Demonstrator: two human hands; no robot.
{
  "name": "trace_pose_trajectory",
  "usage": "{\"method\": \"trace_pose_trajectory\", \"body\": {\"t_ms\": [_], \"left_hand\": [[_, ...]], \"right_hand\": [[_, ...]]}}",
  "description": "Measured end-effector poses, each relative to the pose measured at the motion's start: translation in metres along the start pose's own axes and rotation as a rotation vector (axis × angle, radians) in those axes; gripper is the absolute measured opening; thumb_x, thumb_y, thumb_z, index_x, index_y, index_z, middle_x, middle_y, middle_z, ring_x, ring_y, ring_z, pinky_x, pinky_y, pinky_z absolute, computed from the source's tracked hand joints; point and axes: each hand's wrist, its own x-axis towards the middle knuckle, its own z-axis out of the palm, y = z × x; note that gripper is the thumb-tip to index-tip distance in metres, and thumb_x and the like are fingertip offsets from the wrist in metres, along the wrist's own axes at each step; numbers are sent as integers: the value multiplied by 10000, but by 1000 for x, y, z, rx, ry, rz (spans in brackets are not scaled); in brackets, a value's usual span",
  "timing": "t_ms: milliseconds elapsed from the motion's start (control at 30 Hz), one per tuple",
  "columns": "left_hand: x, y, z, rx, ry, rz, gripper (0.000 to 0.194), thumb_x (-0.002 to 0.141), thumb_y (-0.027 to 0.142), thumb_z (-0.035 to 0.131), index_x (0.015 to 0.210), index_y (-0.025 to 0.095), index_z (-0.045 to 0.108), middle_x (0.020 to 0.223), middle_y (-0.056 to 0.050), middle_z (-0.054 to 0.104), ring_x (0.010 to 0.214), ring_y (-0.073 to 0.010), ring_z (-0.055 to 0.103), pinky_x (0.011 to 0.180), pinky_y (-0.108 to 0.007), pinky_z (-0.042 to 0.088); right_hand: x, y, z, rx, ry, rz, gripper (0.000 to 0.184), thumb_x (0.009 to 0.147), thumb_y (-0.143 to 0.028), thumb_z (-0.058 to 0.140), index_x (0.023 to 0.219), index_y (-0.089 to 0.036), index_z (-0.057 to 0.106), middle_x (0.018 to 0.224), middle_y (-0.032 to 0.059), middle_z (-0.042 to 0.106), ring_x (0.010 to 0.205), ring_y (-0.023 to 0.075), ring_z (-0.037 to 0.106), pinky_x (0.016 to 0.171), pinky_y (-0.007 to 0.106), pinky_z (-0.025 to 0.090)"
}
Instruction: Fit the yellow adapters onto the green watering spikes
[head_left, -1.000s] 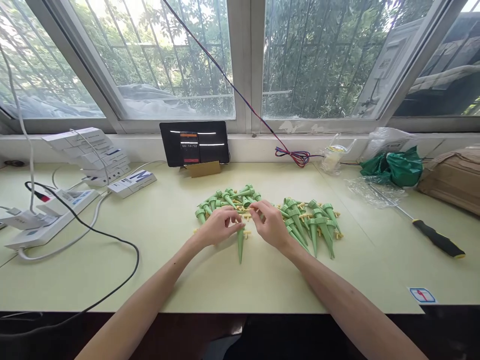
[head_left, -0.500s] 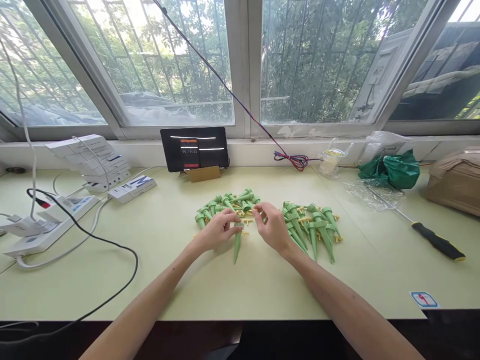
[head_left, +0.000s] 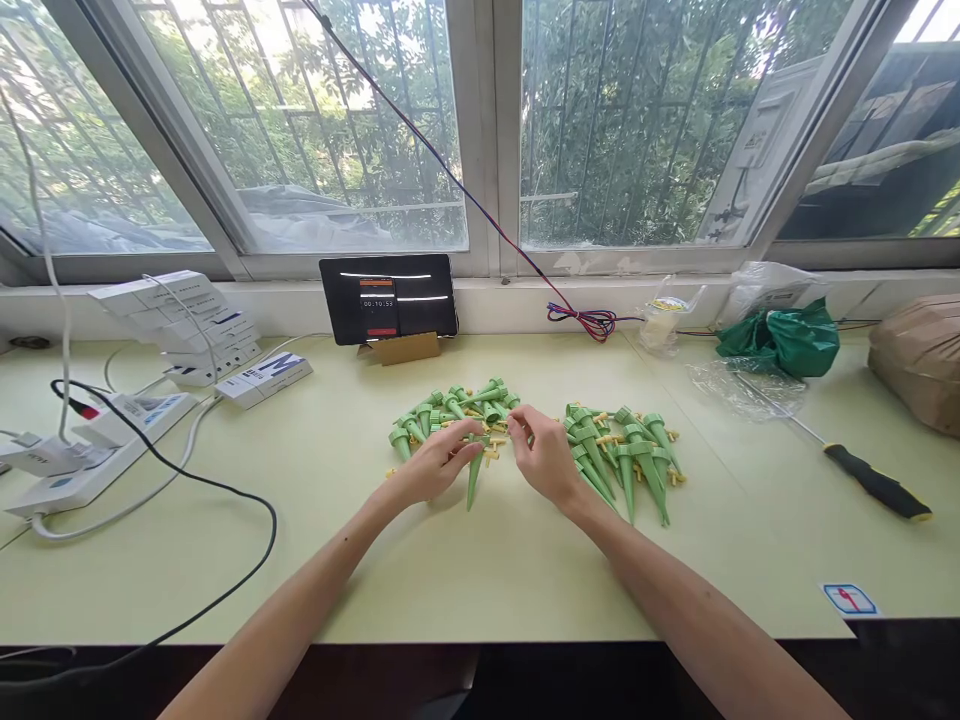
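Observation:
My left hand [head_left: 436, 464] is closed on a green plastic plant-watering spike [head_left: 474, 482], its thick capped end at the fingers and its point hanging toward me. To its right my right hand [head_left: 544, 450] is pinched, thumb against fingertips; what lies between them is too small or hidden to make out. Loose yellow valve pieces [head_left: 492, 456] lie on the table between the hands. Behind my left hand is a pile of green spikes [head_left: 454, 404]. Beside my right hand lies a second pile of spikes [head_left: 628, 456], with yellow valves among them.
A tablet showing a timer [head_left: 388, 300] leans at the back. On the left are white boxes [head_left: 187, 320], a power strip [head_left: 105, 465] and a black cable [head_left: 262, 510]. Toward the right lie a screwdriver [head_left: 874, 482], a green bag [head_left: 787, 338] and a brown package [head_left: 919, 365].
My left hand has lifted the spike slightly away from me, its tip now higher in view. My right hand has barely moved and stays pinched.

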Motion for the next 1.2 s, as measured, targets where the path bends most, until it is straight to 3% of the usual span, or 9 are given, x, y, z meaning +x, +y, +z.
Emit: {"method": "trace_pose_trajectory", "body": {"t_ms": [200,367,733,900,1200], "left_hand": [[1,0,3,-267,-14,-50,253,973,473,438,1045,234,478,610,85,320,459,-82,311,454,-207,252],[4,4,2,-532,-68,-92,336,949,540,487,887,221,402,600,95,301,428,-58,271,419,-198,205],[0,6,-2,-476,-67,-128,368,866,478,659,1001,207,449,598,92,372,485,-67,320,436,-186,234],[2,5,-2,-570,-26,-135,424,829,441,714,1100,220,474,804,27,516,492,-41,359,418,-180,254],[2,4,-7,-590,37,-166,409,826,466,717,1093,188,584,596,69,430,468,-76,420,414,-189,296]], "right_hand": [[-1,2,2,-2,-10,-11,187,981,-261,432,909,-185,587,801,33,641,660,158,569,656,270,438],[0,5,3,7,-16,-15,165,969,-253,458,926,-187,603,846,44,664,671,162,591,648,270,461],[0,5,5,-7,-3,-38,153,955,-215,484,957,-196,636,926,60,676,703,168,602,680,288,487],[0,5,5,-2,-6,-39,155,952,-205,486,974,-198,639,928,64,667,742,179,613,690,293,497],[0,4,6,-5,-19,-45,155,955,-201,480,968,-200,634,917,67,662,766,186,618,689,292,500]]}}
